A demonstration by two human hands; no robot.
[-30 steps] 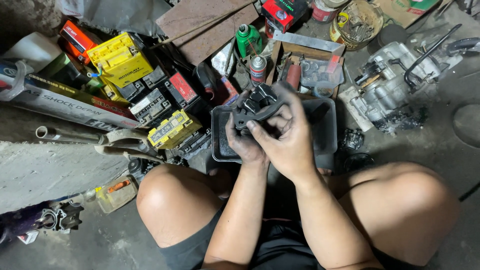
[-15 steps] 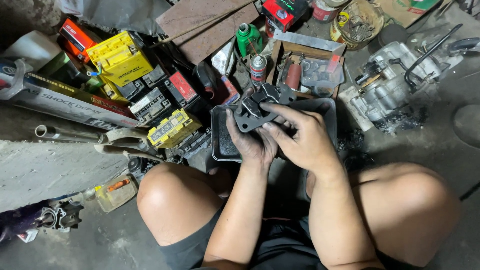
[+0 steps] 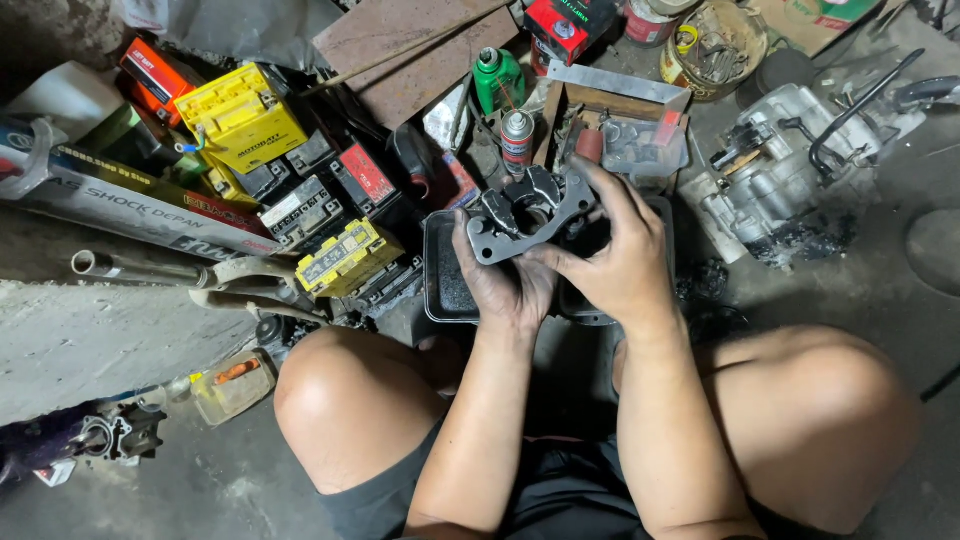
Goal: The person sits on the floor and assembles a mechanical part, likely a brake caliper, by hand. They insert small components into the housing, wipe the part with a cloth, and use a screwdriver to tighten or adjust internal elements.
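I hold a dark grey metal brake caliper part [image 3: 528,212] in both hands above a black rectangular tray [image 3: 445,285]. My left hand [image 3: 505,285] cups it from below with the palm up. My right hand [image 3: 615,255] grips its right side, fingers wrapped over the top edge. Both hands are smeared with grease. My bare knees flank the tray on the concrete floor.
Several yellow and black batteries [image 3: 240,120] are piled at the left. A green bottle [image 3: 497,78] and a spray can [image 3: 516,140] stand behind the tray. An engine casing [image 3: 775,165] lies at the right. A small box of parts [image 3: 640,145] sits beyond my right hand.
The caliper part has been turned and tilted in my hands, its flat face now toward me. My right hand shifted from over the top to the right side.
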